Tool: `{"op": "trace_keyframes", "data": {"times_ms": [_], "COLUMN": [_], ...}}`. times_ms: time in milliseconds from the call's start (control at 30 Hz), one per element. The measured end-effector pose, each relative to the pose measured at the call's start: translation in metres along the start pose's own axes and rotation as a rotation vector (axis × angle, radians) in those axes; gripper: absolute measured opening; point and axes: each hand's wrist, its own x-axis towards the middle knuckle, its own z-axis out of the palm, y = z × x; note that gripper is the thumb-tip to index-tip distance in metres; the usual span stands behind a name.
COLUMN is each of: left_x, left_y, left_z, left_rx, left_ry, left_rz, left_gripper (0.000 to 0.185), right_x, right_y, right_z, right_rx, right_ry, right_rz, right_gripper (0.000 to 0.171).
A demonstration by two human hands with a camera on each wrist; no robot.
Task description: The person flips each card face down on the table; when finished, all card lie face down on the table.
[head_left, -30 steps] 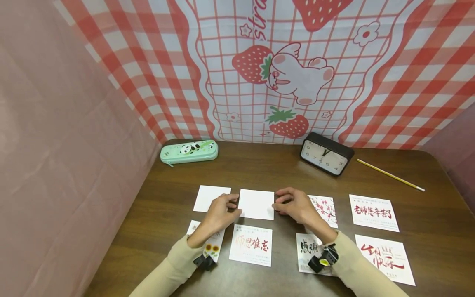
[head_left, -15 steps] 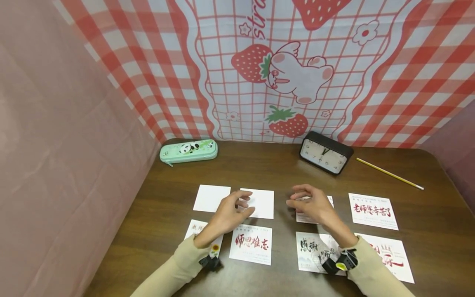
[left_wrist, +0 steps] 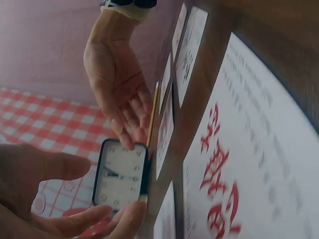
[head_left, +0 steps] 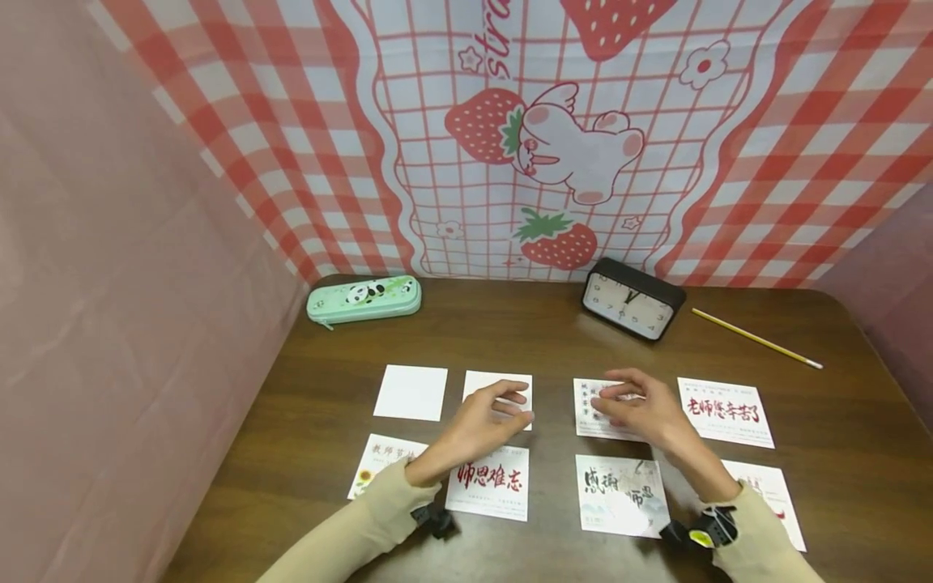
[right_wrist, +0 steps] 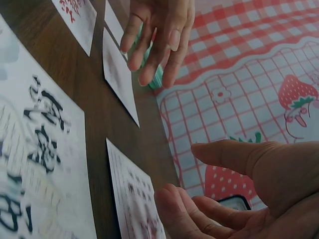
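Note:
My left hand [head_left: 484, 421] hovers with loosely bent fingers, overlapping a blank white card [head_left: 477, 383] in the head view. Another blank card [head_left: 411, 393] lies to its left. Below the left hand is a card with red calligraphy [head_left: 490, 482], beside a sunflower card [head_left: 386, 457] partly under the sleeve. My right hand [head_left: 649, 413] holds nothing and overlaps a printed card [head_left: 589, 409]. Nearer to me lies a card with black calligraphy [head_left: 619, 494]. In the left wrist view, thumb and fingers [left_wrist: 65, 167] stand apart; the right wrist view shows the right thumb [right_wrist: 224, 155] apart from its fingers.
Two more cards lie at the right: one with red lettering [head_left: 729, 413], another [head_left: 773, 490] partly behind the sleeve. Farther back on the brown table [head_left: 503, 324] are a mint pencil case [head_left: 364, 298], a black clock [head_left: 632, 300] and a yellow pencil [head_left: 758, 338]. A strawberry-print cloth hangs behind.
Both hands have left the edges of the second blank card, which now lies in the upper row. They have shifted right; the right hand is over the printed card. The view has shifted slightly.

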Motion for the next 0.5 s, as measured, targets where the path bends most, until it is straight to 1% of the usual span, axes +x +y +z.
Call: {"op": "trace_keyframes", "data": {"times_ms": [133,200,267,500], "left_x": [0.003,0.004,0.005,0.011], "left_y": [0.003,0.006,0.008,0.011], "left_z": [0.011,0.014,0.017,0.032], "left_rx": [-0.093,-0.121,-0.131,-0.120], "left_ry": [0.020,0.022,0.014,-0.006], "left_rz": [0.016,0.020,0.018,-0.015], "left_gripper": [0.048,0.049,0.050,0.053], "right_x": [-0.007,-0.010,-0.012,-0.018], "right_y": [0.006,0.008,0.012,0.020], "right_z": [-0.011,-0.017,-0.022,-0.037], "right_rx": [-0.006,-0.018,-0.043,-0.059], "right_ry": [0.001,0.007,0.018,0.046], "right_rz": [0.007,0.010,0.003,-0.006], "right_gripper": [0.065,0.065,0.066,0.064]}}
